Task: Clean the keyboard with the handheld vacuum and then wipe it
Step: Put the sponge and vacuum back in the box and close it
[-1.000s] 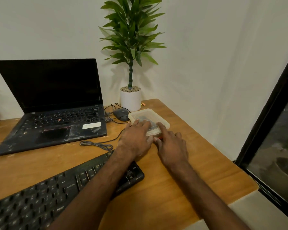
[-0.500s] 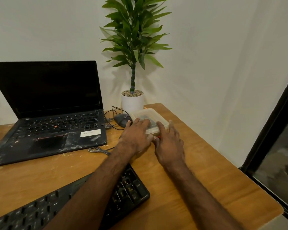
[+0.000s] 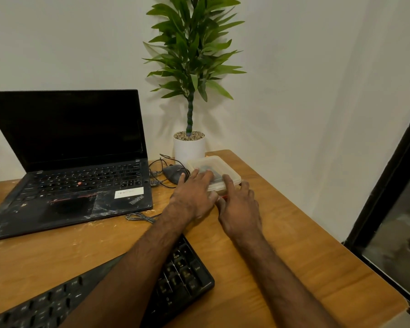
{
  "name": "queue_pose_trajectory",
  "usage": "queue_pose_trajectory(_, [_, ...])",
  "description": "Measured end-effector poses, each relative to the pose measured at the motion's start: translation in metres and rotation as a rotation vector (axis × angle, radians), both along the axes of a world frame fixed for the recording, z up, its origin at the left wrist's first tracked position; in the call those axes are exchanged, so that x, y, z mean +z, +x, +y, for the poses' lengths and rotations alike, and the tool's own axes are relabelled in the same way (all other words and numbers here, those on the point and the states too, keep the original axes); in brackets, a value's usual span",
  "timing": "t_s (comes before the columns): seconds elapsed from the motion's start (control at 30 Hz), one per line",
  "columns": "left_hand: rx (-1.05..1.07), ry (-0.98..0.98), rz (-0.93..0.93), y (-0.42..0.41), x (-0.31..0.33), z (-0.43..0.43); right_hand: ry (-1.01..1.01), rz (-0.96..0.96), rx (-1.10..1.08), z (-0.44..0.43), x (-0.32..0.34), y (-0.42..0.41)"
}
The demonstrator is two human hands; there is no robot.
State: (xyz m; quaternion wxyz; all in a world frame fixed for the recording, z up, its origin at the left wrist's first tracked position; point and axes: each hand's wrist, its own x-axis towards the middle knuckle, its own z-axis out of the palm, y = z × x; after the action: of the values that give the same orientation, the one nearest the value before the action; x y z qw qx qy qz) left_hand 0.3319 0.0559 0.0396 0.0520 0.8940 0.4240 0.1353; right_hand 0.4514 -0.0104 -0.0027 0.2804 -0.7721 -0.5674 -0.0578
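Both hands are on the clear plastic box (image 3: 214, 163) at the far right part of the table (image 3: 282, 256), just beside the mouse (image 3: 173, 175). The left hand (image 3: 194, 197) lies flat on the lid w/ fingers (image 3: 205, 175) straight and relaxed, holding nothing. The right hand (image 3: 239, 209) has one finger on the lid and the others along the box's near edge. If it pinches the rim, I cannot tell. A small red part (image 3: 224, 197) shows at the near corner, prob. a clip.

The step is, I think, opening this box to take out a cleaning tool. Something grey lies inside, not clear what it is. No vacuum or cloth is in view. To do it well: press the lid down w/ the left hand so the box does not slide to the mouse wires, and lift the rim at the corner w/ the right, slowly.

The keyboard (image 3: 180, 280), the thing to clean, lies at the near edge under the left forearm, well apart from the box.

Count: 1 keyboard, 1 laptop (image 3: 81, 185), 1 mouse, 1 box, 1 plant (image 3: 192, 67) in 1 white pot (image 3: 188, 147), 1 coiled cable (image 3: 137, 217), 2 hands.
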Motion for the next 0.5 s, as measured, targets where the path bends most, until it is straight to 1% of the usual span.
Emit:
queue_pose_trajectory(0.13, [0.004, 0.014, 0.029, 0.0, -0.002, 0.001, -0.036, 0.051, 0.017, 0.0, 0.0, 0.0])
queue_pose_trajectory(0.2, [0.011, 0.049, 0.069, 0.001, -0.002, -0.001, -0.021, 0.084, 0.013, -0.003, 0.002, -0.001])
queue_pose_trajectory(0.37, [0.061, 0.212, 0.278, -0.002, -0.004, -0.022, 0.035, -0.032, 0.017, -0.012, 0.004, -0.008])
queue_pose_trajectory(0.43, [0.06, 0.285, 0.305, -0.008, -0.003, -0.035, 0.052, -0.05, 0.027, -0.018, 0.006, -0.011])
queue_pose_trajectory(0.5, [0.053, 0.31, 0.297, -0.019, 0.001, -0.054, 0.116, -0.024, 0.028, -0.027, 0.009, -0.019])
